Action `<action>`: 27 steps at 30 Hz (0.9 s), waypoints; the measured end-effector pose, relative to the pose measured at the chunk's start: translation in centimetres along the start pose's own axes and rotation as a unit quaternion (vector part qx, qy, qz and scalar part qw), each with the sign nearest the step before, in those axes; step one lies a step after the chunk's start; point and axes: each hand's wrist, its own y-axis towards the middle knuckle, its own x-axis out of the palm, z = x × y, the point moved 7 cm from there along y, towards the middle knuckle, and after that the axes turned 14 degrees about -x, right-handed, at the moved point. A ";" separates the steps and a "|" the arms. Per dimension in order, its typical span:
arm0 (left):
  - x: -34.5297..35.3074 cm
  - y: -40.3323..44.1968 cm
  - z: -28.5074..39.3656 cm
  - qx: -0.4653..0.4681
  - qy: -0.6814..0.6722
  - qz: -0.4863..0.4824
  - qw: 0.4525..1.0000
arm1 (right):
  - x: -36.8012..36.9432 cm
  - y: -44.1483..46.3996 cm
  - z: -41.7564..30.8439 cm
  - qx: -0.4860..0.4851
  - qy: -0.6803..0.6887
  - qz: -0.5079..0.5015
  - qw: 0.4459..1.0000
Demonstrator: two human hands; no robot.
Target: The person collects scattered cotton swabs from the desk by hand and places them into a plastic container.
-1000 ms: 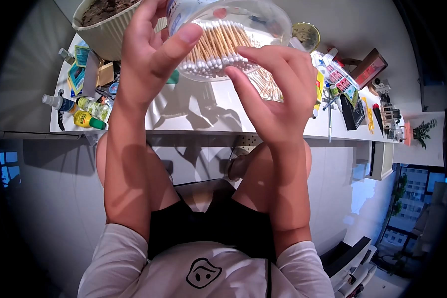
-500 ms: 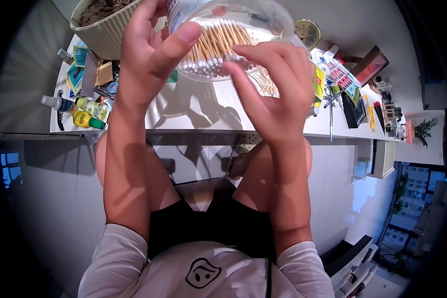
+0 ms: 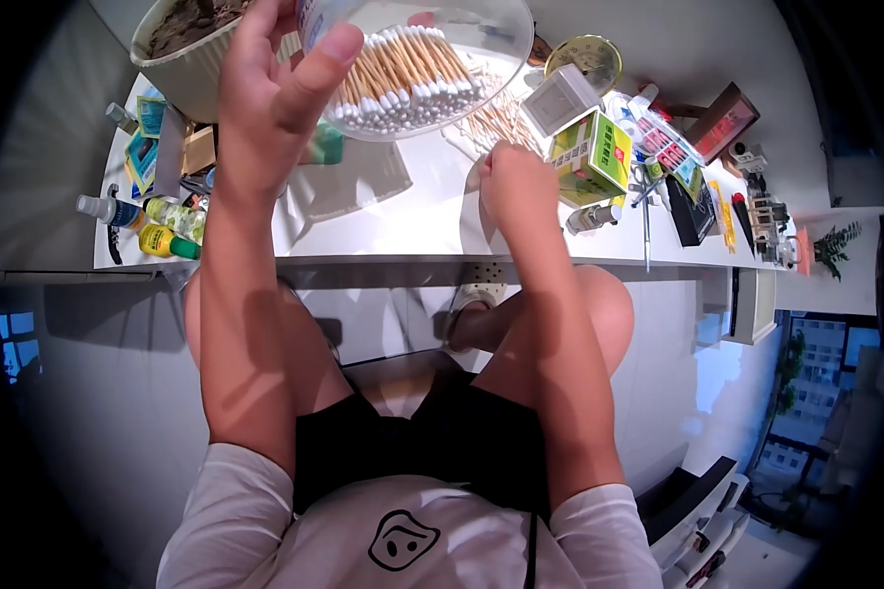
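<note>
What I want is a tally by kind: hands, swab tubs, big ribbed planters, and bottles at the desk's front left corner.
Hands: 2
Swab tub: 1
Ribbed planter: 1
Front left bottles: 3
Total: 7

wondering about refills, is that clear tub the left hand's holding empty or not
Not empty: many cotton swabs show through the clear tub in the left hand.

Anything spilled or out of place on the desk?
Loose cotton swabs lie crisscrossed on the desk by the right hand, outside the tub that the left hand holds tilted; the swabs inside mostly line up. Spilled or laid out on purpose, can't tell.
</note>
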 end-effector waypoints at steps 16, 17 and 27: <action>-0.3 0.3 -0.3 0.015 0.026 0.030 0.999 | -14.8 -5.3 -2.1 -0.130 0.187 0.524 0.821; -0.3 0.3 -0.4 0.012 0.017 0.027 0.999 | -15.1 -5.4 -2.3 -0.130 0.187 0.525 0.820; 1.3 -0.1 -0.4 0.019 0.016 -0.008 1.000 | -14.5 -3.5 -7.2 -0.268 0.146 0.480 0.822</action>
